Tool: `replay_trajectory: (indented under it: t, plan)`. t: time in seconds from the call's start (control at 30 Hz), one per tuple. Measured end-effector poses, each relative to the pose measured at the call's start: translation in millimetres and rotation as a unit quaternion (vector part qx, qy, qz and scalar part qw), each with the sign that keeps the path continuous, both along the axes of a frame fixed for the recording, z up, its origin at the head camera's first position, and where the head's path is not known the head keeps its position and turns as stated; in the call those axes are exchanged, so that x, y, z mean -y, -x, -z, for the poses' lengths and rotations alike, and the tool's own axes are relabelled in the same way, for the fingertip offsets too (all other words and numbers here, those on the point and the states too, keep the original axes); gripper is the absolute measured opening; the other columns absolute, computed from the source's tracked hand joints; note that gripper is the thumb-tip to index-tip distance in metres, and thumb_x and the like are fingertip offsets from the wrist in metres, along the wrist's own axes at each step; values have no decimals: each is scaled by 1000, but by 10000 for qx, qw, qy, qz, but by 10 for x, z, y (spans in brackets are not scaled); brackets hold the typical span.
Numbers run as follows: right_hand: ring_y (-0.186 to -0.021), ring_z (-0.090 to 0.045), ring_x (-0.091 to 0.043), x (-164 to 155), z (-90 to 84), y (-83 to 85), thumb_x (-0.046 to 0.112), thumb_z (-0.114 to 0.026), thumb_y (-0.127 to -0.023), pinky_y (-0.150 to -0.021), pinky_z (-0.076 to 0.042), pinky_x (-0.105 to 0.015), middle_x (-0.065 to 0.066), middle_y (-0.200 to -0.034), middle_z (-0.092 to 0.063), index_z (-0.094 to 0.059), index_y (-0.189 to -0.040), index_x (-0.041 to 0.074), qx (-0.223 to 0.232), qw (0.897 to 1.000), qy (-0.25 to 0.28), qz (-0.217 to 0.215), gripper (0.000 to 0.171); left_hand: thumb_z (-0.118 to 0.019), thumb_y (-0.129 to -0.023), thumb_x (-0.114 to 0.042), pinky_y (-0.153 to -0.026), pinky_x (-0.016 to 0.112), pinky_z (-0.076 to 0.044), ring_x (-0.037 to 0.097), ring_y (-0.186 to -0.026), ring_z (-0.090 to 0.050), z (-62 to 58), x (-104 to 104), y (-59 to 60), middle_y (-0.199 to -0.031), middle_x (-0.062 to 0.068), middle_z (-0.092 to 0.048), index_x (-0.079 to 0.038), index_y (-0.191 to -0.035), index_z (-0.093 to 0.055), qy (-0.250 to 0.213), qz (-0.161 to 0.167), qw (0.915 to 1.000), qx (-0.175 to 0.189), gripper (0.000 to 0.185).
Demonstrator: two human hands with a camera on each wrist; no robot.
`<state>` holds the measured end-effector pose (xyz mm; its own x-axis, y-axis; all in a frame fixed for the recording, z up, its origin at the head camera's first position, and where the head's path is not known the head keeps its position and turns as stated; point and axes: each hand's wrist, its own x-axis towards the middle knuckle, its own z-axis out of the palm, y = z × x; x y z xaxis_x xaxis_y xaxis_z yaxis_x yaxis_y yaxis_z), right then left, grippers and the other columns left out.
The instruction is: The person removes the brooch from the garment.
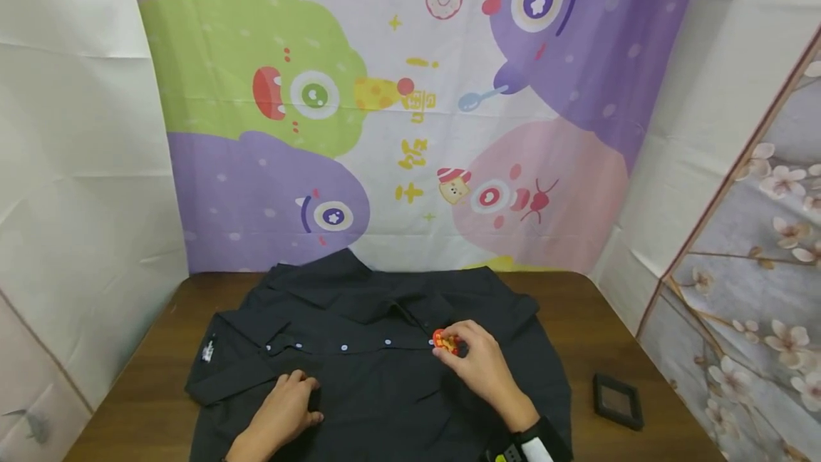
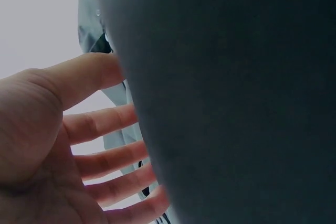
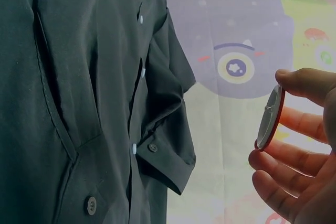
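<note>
A dark button-up shirt lies spread on the brown table, its row of pale buttons running across the middle. Between thumb and fingertips, my right hand pinches a round red and yellow pin badge by its edge, over the shirt near a button. Seen from the right wrist, the badge turns its silvery back with a pin toward the shirt, apart from the cloth. My left hand is at the lower left part of the shirt; in the left wrist view its fingers are extended beside the cloth, holding nothing.
A small black square frame or box lies on the table right of the shirt. Behind hangs a cartoon-monster cloth, with pale sheeting on both sides. A white patch marks the shirt's left sleeve.
</note>
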<state>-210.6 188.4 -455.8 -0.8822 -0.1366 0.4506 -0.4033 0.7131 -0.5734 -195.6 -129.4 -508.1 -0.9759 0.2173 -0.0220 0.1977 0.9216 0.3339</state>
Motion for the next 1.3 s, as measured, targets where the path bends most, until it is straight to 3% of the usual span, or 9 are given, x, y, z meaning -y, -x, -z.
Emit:
replay_trajectory:
  t: [0.47,0.87,1.3]
  plan:
    - [-80,-59,-11,-10,-32,29,20,-86,-73,-67,-48,-21,4,-95,-66,-73,-93,15,-313,9995,-18,-23,24,-86,-69,-20,-82,49,-50,32,-90,-54,-23,1,15,-100,15,-60,-1,-97,-68,76,8,9999,130,39]
    - [-79,-60,-13,-90,-39,-47,20,-86,-71,-65,-47,-21,4,-93,-66,-73,-91,14,-471,9987,-179,102,25,-86,-69,-20,-83,50,-49,33,-90,-54,14,-42,-27,-99,16,-60,-1,-96,-67,23,36,9998,217,38]
    - [-78,-59,-12,-173,-80,20,20,-87,-70,-66,-50,-23,1,-92,-66,-73,-90,12,-769,9964,-290,198,26,-87,-70,-21,-83,51,-49,33,-94,-54,-23,-11,18,-101,15,-59,-3,-97,-67,-14,-98,9992,393,38]
